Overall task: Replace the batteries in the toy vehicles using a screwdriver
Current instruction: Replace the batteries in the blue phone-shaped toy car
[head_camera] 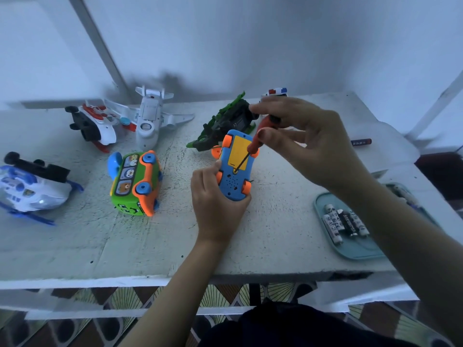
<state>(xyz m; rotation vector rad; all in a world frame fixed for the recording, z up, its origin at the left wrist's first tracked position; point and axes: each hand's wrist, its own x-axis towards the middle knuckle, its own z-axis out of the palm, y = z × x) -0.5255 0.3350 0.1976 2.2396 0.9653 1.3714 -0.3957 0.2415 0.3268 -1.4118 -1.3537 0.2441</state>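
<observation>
Grips the car [234, 169] belly-up at mid-table with the left hand [215, 204], fingers curled round its near end. Pinches the screwdriver [253, 144] in the right hand [305, 144], tip at the screw just near of the yellow cover [237, 151]. Probably light, hard, slick plastic; best clamped by the sides, clear of the wheels. Cannot make out the screw head: too small. Cannot see the car's top, nor the right of the tray [350, 249] behind the forearm.
</observation>
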